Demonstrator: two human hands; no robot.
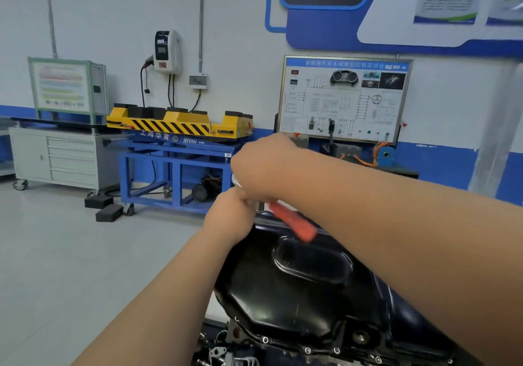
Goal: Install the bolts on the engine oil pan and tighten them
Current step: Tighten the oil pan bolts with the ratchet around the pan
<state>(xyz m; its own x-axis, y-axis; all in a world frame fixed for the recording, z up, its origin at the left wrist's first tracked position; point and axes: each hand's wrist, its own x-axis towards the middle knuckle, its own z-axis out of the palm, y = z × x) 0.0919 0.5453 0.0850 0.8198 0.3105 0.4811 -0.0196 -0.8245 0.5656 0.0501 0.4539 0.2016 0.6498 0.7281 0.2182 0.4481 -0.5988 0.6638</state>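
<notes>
The black engine oil pan (297, 289) fills the lower middle, bottom side up on the engine. Several silver bolts (308, 350) sit in its near flange. At the pan's far edge my right hand (263, 167) grips the silver head of a ratchet wrench (294, 222) whose orange handle slants down to the right over the pan. Just below it, my left hand (229, 218) is curled around the tool's lower part at the pan's far rim. What the left fingers pinch is hidden behind both hands.
A blue lift stand with a yellow striped platform (175, 128) stands across the floor. A grey drawer cabinet (56, 156) is at left, a wiring training board (342, 99) at the back right. Two black blocks (109, 213) lie on the floor.
</notes>
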